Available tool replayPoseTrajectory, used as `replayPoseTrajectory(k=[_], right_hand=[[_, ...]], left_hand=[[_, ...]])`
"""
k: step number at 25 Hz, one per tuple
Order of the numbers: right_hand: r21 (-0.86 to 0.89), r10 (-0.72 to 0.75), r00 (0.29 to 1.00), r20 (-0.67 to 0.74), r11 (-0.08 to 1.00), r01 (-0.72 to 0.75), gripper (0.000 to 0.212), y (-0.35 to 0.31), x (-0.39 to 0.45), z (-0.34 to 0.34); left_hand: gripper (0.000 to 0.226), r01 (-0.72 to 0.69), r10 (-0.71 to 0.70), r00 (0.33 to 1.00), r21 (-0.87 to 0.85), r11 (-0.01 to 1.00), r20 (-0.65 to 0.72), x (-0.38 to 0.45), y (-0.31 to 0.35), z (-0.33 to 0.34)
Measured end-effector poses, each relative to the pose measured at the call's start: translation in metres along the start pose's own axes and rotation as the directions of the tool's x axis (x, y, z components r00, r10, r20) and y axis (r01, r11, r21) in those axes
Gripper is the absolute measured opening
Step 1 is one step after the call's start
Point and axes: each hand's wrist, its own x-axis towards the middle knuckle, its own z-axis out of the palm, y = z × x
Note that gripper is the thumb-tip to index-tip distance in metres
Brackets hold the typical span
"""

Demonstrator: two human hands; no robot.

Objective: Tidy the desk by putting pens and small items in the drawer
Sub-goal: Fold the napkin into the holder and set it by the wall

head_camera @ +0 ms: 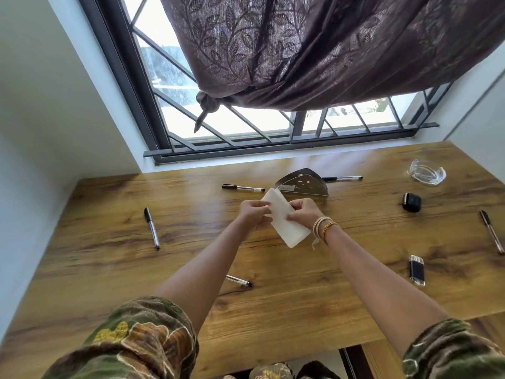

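Observation:
Both my hands hold a stack of white paper napkins [284, 222] above the middle of the wooden desk [109, 269]. My left hand [252, 213] pinches its left edge and my right hand [302, 212] grips its right side. Several pens lie scattered: one at the left [152, 228], one behind my hands [243, 188], one at the back [343, 178], one at the far right [492, 231], and one partly hidden under my left forearm [240, 280]. A black lighter [417, 270] lies at the right. No drawer is in view.
A metal napkin holder [302, 184] stands just behind my hands. A glass ashtray [426, 172] sits at the back right, and a small black case [411, 202] lies in front of it. A barred window and a knotted curtain are behind the desk.

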Motion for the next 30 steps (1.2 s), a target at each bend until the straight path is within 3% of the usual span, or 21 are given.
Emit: replayPoseTrajectory(k=[3, 5, 7, 10, 15, 21, 25, 29, 30], right_hand=[[-0.031, -0.007, 0.997, 0.082, 0.999, 0.009, 0.035, -0.007, -0.001, -0.015], [-0.087, -0.025, 0.987, 0.156, 0.995, 0.039, 0.033, -0.011, -0.001, -0.023], [-0.138, -0.049, 0.983, 0.177, 0.988, 0.074, 0.031, -0.014, -0.002, -0.027], [-0.100, -0.086, 0.992, 0.094, 0.990, 0.096, 0.025, -0.013, -0.001, -0.030], [-0.148, -0.096, 0.995, -0.021, 0.985, 0.092, 0.014, -0.011, 0.002, -0.041], [-0.243, -0.241, 0.909, -0.339, 0.956, 0.163, 0.013, -0.024, 0.024, -0.082], [-0.290, -0.318, 0.875, -0.364, 0.932, 0.218, 0.012, -0.034, 0.042, -0.102], [-0.258, -0.297, 0.879, -0.372, 0.943, 0.209, 0.021, -0.031, 0.061, -0.115], [-0.244, -0.284, 0.882, -0.376, 0.949, 0.201, 0.022, -0.029, 0.064, -0.118]], left_hand=[[0.054, -0.150, 0.185, 0.977, 0.278, 0.949, -0.103, 0.005, 0.004, -0.006], [0.069, -0.165, 0.174, 0.985, 0.286, 0.944, -0.008, 0.008, 0.008, -0.012], [0.059, -0.164, 0.131, 0.981, 0.259, 0.952, 0.142, 0.011, 0.010, -0.017], [0.043, -0.083, 0.067, 0.980, 0.080, 0.993, 0.189, 0.013, 0.013, -0.021], [0.034, -0.071, 0.080, 0.992, -0.101, 0.992, 0.094, 0.016, 0.030, -0.015], [0.035, -0.222, 0.223, 0.974, -0.057, 0.973, 0.021, 0.039, 0.062, 0.012], [0.008, -0.274, 0.275, 0.961, -0.062, 0.960, -0.002, 0.055, 0.081, 0.028], [0.013, -0.308, 0.308, 0.951, 0.007, 0.951, -0.035, 0.069, 0.094, 0.038], [0.022, -0.316, 0.317, 0.947, 0.031, 0.948, -0.042, 0.073, 0.096, 0.040]])
